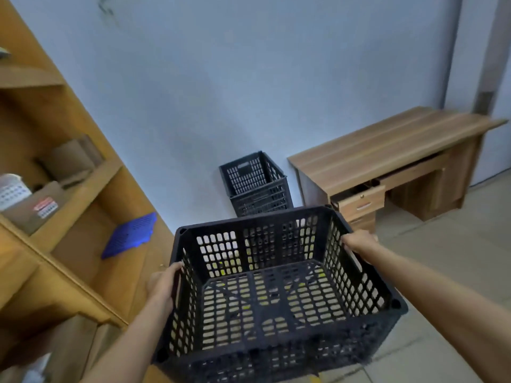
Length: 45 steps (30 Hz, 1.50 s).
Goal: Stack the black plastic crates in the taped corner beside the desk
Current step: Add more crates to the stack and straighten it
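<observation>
I carry an empty black plastic crate (276,294) in front of me, held up off the floor. My left hand (163,286) grips its left wall and my right hand (356,241) grips its right wall. Ahead, against the wall, stands a stack of black crates (255,183) just left of the wooden desk (387,150). The bottom of that stack is hidden behind the crate I hold. Yellow tape shows faintly on the floor through the crate's mesh.
A wooden shelf unit (55,217) runs along the left, holding cardboard boxes, a white basket (11,192) and a blue plastic panel (130,233). The desk has a partly open drawer (362,201). Tiled floor (456,258) spreads to the right.
</observation>
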Each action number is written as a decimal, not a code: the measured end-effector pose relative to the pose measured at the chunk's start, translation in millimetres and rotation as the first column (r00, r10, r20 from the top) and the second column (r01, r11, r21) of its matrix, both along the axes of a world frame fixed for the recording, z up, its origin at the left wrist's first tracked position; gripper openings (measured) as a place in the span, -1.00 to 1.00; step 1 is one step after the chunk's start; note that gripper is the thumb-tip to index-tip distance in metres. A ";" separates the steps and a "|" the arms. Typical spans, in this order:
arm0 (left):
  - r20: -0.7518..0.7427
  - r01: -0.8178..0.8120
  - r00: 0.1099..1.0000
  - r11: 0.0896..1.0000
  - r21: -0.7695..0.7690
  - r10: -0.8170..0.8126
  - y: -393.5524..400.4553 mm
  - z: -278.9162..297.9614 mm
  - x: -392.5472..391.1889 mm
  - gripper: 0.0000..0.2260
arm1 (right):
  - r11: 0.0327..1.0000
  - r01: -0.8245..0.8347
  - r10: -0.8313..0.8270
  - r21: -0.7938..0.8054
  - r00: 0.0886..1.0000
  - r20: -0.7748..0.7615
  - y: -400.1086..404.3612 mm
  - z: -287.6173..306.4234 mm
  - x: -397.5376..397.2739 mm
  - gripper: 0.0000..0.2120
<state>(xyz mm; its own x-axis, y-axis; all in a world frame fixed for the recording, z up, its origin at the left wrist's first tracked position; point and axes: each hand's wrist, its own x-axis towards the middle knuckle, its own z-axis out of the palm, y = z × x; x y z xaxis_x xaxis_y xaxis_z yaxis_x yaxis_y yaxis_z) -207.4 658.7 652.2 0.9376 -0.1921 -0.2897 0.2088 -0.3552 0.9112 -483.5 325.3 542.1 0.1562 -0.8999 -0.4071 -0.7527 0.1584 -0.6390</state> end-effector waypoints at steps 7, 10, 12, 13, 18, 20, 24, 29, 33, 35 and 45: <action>0.047 -0.015 0.999 0.989 -0.145 0.022 -52.9 28.2 90.3 -0.83 | 0.991 0.031 -0.043 -0.131 0.995 -0.090 -23.1 71.9 71.4 -0.52; 0.044 -0.017 0.999 0.983 -0.182 0.025 -79.2 36.5 130.3 -0.80 | 0.989 0.060 -0.078 -0.135 0.988 -0.133 -33.5 80.5 105.4 -0.51; 0.039 -0.016 0.999 0.981 -0.196 0.024 -93.2 42.7 161.4 -0.74 | 0.992 0.068 -0.079 -0.108 0.991 -0.108 -41.2 88.4 127.9 -0.49; 0.054 -0.028 0.998 0.977 -0.211 0.040 -100.0 43.0 179.8 -0.63 | 0.994 0.070 -0.075 -0.082 0.995 -0.062 -43.1 92.7 137.2 -0.50; 0.080 -0.021 0.996 0.978 -0.208 0.038 -138.0 34.8 285.5 -0.39 | 0.999 0.038 -0.039 0.008 0.978 0.203 -68.4 113.9 189.6 -0.71; 0.064 -0.032 0.997 0.975 -0.222 0.048 -148.7 59.7 288.2 -0.39 | 0.999 0.041 -0.049 0.032 0.955 0.291 -79.0 125.9 207.7 -0.77; 0.092 -0.069 0.992 0.979 -0.194 0.088 -175.3 97.3 297.7 -0.51 | 0.999 0.026 -0.015 -0.027 0.945 0.325 -114.1 139.7 241.8 -0.74; 0.081 -0.114 0.987 0.961 -0.250 0.139 -228.2 107.1 340.9 -0.46 | 0.958 0.075 -0.002 -0.278 0.967 0.255 -170.8 152.4 278.5 -0.77; 0.065 -0.135 0.985 0.952 -0.275 0.159 -279.5 116.7 376.1 -0.51 | 0.907 -0.055 0.123 -0.418 0.983 0.136 -239.9 167.6 309.2 -0.69; 0.060 -0.143 0.984 0.944 -0.299 0.168 -306.4 120.7 399.6 -0.50 | 0.873 -0.095 0.137 -0.478 0.989 0.054 -273.5 183.6 325.1 -0.73; 0.124 -0.122 0.979 0.950 -0.287 0.163 -416.7 133.3 478.4 -0.50 | 0.862 -0.062 0.108 -0.503 0.992 0.063 -381.7 183.4 385.9 -0.71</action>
<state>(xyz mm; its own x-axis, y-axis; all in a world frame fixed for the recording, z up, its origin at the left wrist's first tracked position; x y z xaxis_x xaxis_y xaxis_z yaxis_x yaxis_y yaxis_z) 271.0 242.0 785.5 0.9889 -0.1068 -0.1037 0.0975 -0.0616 0.9933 -97.6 -56.4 725.5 0.2549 -0.9605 0.1114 -0.6870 -0.2610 -0.6781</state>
